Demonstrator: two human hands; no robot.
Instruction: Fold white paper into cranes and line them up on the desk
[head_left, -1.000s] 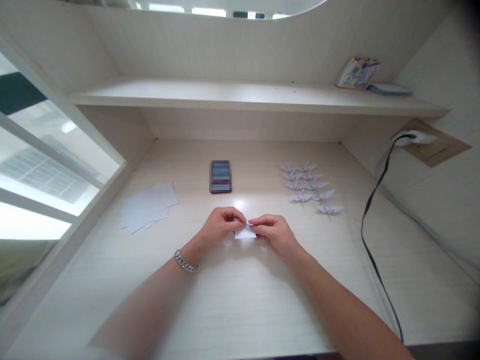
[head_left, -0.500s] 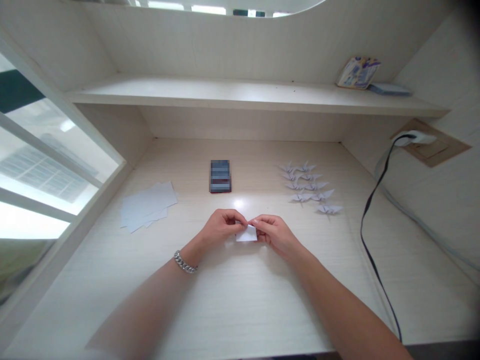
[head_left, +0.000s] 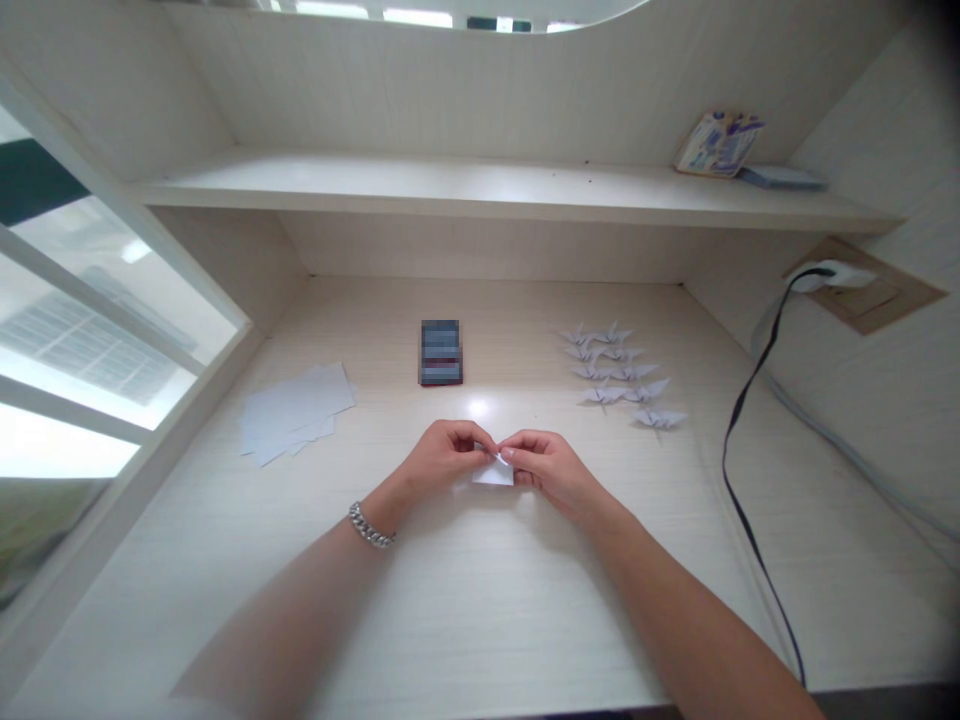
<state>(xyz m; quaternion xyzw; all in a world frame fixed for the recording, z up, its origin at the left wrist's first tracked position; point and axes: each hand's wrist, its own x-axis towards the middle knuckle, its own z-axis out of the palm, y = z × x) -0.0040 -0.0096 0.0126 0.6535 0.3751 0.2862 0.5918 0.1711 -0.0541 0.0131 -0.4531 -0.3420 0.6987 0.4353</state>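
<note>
A small folded piece of white paper (head_left: 493, 474) lies between my two hands, low over the desk. My left hand (head_left: 448, 452) pinches its upper left part, thumb and forefinger closed on it. From the other side my right hand (head_left: 547, 463) grips the upper right part, its thumb near the left fingertips. The fingers cover the paper's top edge, so the fold there is hidden. To the right stand several folded white paper cranes (head_left: 616, 372) in rows. Loose white paper sheets (head_left: 300, 405) lie overlapping on the left.
A phone-like dark object with a blurred face (head_left: 441, 352) lies beyond my hands. A black cable (head_left: 739, 400) runs from the wall socket (head_left: 866, 285) down the desk's right side. Above the desk is a shelf (head_left: 450, 185) carrying a colourful packet (head_left: 718, 145).
My right thumb has shifted slightly down over the top of the paper, and the paper's visible part now looks more slanted at its upper edge. The desk items stay where they were.
</note>
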